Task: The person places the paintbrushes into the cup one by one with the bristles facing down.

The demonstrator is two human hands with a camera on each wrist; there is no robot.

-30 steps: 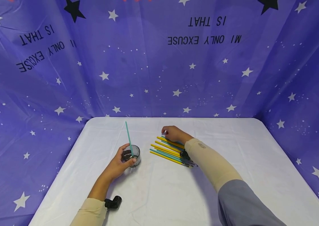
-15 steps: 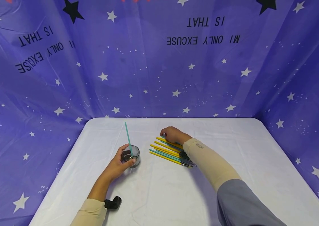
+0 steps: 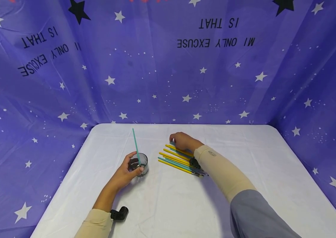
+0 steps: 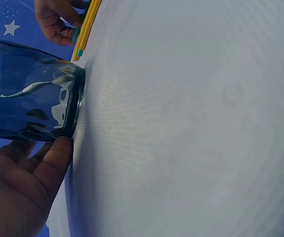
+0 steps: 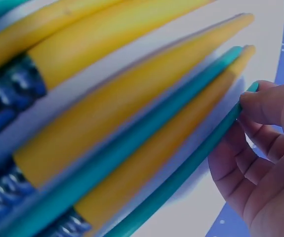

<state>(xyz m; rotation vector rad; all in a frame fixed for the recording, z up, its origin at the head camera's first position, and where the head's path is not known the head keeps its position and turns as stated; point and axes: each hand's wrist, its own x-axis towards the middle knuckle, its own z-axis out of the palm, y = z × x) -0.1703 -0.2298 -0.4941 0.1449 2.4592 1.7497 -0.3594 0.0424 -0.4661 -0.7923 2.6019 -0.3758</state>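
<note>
under upside-down "only excuse" lettering [image 3: 214,43], left hand [image 3: 125,173] round a glass [image 3: 144,162], right hand [image 3: 181,140] with a pinched teal brush [image 5: 182,172]

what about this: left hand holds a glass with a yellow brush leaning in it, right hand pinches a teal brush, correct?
Not quite: the brush leaning in the glass is teal, not yellow, as the head view shows. The left hand does hold the glass, and the right hand does pinch a teal brush.
</note>
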